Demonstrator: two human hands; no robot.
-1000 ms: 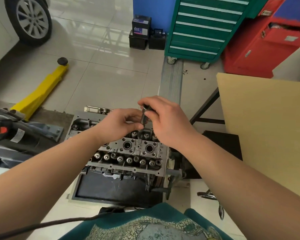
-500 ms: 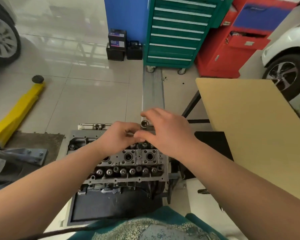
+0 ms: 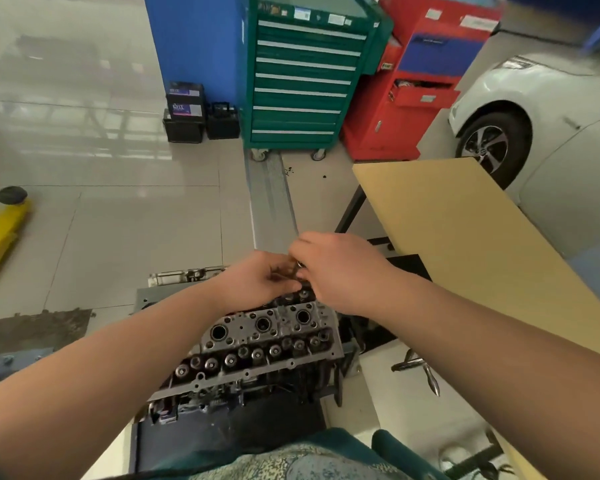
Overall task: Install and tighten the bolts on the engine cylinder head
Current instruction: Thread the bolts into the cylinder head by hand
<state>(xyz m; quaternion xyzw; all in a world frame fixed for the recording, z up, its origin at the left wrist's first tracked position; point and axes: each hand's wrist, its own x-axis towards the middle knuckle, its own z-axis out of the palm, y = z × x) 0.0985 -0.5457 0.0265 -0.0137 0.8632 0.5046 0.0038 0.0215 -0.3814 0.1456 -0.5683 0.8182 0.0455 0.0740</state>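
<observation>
The grey engine cylinder head [image 3: 257, 344] lies on a dark stand in front of me, with round bores and rows of valve parts on top. Both hands meet above its far edge. My left hand [image 3: 257, 280] and my right hand [image 3: 333, 271] pinch a dark bolt [image 3: 296, 270] between their fingertips, its metal head showing just under the right fingers. The bolt's lower end is hidden behind my fingers, so I cannot tell whether it sits in a hole.
A tan board [image 3: 465, 244] leans at the right. A green tool cabinet [image 3: 302, 81] and a red cabinet [image 3: 420, 84] stand behind, with batteries [image 3: 184, 112] to their left. A yellow jack [image 3: 0, 230] is at left, pliers [image 3: 423, 370] at lower right, a white car [image 3: 534, 116] far right.
The camera has tilted up, so the cylinder head sits lower in view. Both hands stay together on the bolt above the head's far edge; the right fingers have shifted over its top.
</observation>
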